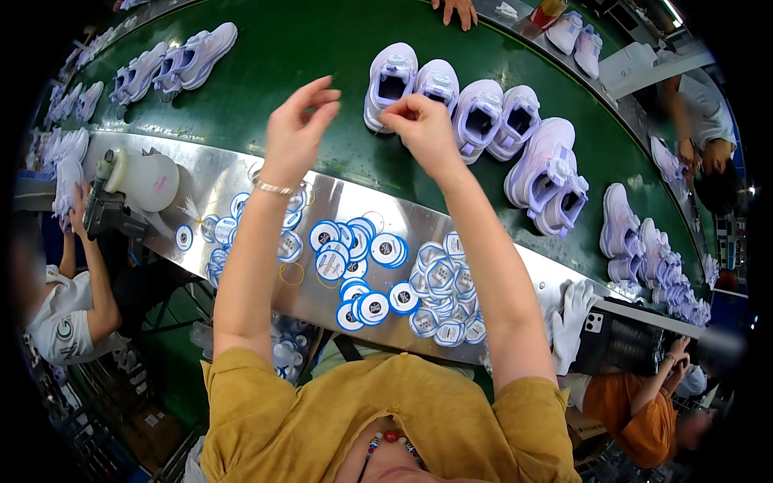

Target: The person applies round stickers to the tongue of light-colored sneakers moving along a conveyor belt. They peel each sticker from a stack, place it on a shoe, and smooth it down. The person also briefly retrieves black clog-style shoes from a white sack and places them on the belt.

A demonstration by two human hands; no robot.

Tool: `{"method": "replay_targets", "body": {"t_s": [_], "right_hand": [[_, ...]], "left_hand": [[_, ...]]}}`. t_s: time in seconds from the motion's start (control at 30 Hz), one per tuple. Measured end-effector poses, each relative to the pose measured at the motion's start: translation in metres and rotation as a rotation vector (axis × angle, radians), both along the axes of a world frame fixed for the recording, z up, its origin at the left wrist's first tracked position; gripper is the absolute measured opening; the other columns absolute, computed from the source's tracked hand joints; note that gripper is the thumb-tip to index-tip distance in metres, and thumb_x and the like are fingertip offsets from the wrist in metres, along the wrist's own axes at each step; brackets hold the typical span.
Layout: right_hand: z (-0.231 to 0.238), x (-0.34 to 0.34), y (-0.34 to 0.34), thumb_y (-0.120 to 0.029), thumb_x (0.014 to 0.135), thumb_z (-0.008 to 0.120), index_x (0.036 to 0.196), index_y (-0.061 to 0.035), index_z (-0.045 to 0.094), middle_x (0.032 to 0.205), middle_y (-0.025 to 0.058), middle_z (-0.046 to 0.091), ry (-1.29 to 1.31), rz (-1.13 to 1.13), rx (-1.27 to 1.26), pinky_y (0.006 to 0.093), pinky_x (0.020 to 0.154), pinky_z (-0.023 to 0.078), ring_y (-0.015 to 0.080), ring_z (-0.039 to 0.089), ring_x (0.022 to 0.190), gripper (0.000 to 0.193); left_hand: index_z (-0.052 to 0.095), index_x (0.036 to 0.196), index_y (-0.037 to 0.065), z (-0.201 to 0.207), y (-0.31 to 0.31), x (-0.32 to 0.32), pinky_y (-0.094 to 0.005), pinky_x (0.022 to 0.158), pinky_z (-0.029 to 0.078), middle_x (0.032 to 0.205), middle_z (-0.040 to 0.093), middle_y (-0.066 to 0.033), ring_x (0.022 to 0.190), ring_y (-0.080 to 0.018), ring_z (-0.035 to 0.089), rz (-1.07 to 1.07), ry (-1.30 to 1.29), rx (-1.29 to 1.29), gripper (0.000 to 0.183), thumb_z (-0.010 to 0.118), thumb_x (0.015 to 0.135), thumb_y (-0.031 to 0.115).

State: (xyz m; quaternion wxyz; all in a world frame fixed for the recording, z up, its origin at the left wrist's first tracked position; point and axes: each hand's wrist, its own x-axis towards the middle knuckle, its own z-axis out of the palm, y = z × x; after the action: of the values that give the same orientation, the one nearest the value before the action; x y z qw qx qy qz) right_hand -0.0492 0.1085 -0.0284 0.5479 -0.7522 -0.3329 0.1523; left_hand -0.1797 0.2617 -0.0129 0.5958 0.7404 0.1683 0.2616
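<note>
My left hand (295, 133) hovers over the green conveyor belt (282, 56), its thumb and curled fingers apart and nothing visible between them. At the opening of a pale lilac sneaker (393, 60), my right hand (425, 133) is closed in a pinch. What its fingertips hold, if anything, is too small to make out. The sneaker's mate (437, 76) stands beside it, partly covered by that hand. Below my hands, round blue-and-white tags (373, 308) lie in loose piles on a steel ledge (346, 201).
More sneaker pairs (541, 161) line the belt to the right, others (193, 56) to the far left. Silvery round tags (440, 278) are heaped near my right forearm. White gloves (572, 318) lie on the ledge. A co-worker's hand (457, 11) rests at the far edge; other people work at both sides.
</note>
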Motion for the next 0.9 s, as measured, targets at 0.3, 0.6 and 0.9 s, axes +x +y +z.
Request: {"method": "replay_targets", "body": {"t_s": [0.3,0.6,0.9], "right_hand": [[-0.003,-0.122,-0.061,-0.001,0.078,0.063,0.079,0.0002,0.063,0.075,0.0080,0.055,-0.250,0.076,-0.081,0.0281,0.057,0.043,0.0191,0.055,0.064,0.002],[-0.062,-0.109,0.074,-0.020,0.079,0.061,0.085,-0.0072,0.070,0.089,0.0103,0.064,-0.570,-0.193,-0.468,0.0437,0.076,0.047,0.0303,0.061,0.084,0.016],[-0.064,-0.105,0.061,-0.019,0.077,0.068,0.082,-0.0026,0.071,0.086,0.0110,0.065,-0.158,-0.044,-0.267,0.0355,0.063,0.048,0.0229,0.062,0.073,0.017]], "left_hand": [[0.064,0.097,-0.002,-0.038,-0.034,-0.173,-0.0218,0.067,0.046,0.087,0.066,-0.0045,0.075,-0.0082,0.057,0.315,0.109,-0.010,0.012,0.060,0.087,0.005],[0.063,0.091,-0.001,-0.045,-0.054,-0.180,-0.0319,0.069,0.046,0.085,0.063,-0.0125,0.078,-0.0260,0.058,0.367,0.055,0.374,0.009,0.056,0.085,0.000],[0.062,0.098,-0.001,-0.043,-0.044,-0.160,-0.0348,0.077,0.046,0.092,0.062,-0.0145,0.087,-0.0299,0.059,0.232,0.035,0.544,0.016,0.052,0.086,-0.001]]}}
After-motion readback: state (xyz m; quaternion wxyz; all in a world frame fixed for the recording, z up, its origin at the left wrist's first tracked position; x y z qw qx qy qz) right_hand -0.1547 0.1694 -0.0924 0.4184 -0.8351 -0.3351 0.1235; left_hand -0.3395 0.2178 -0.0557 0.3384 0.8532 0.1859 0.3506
